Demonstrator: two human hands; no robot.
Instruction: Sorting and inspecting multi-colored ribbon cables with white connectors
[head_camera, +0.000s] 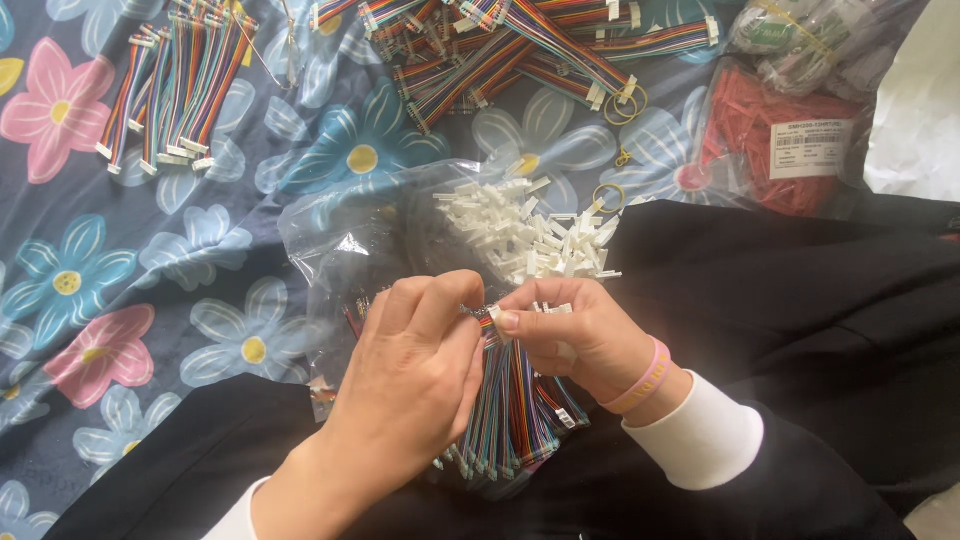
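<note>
Up close, both hands work one ribbon-cable end.
Left hand (420, 350) pinches the wire tips steady; right hand (575, 335) clamps a white connector (497, 316) against them, the cable bundle (515, 410) hanging just below, loose white connectors (530, 235) heaped just beyond for easy reach.

Just beyond your hands lies a clear plastic bag (350, 250), crumpled and open, holding small white connector pieces. At the far right you have a clear bag of red parts (750, 135) bearing a white rectangular label (811, 148). Beyond it sits another clear bag (800, 35) with greenish contents.
</note>
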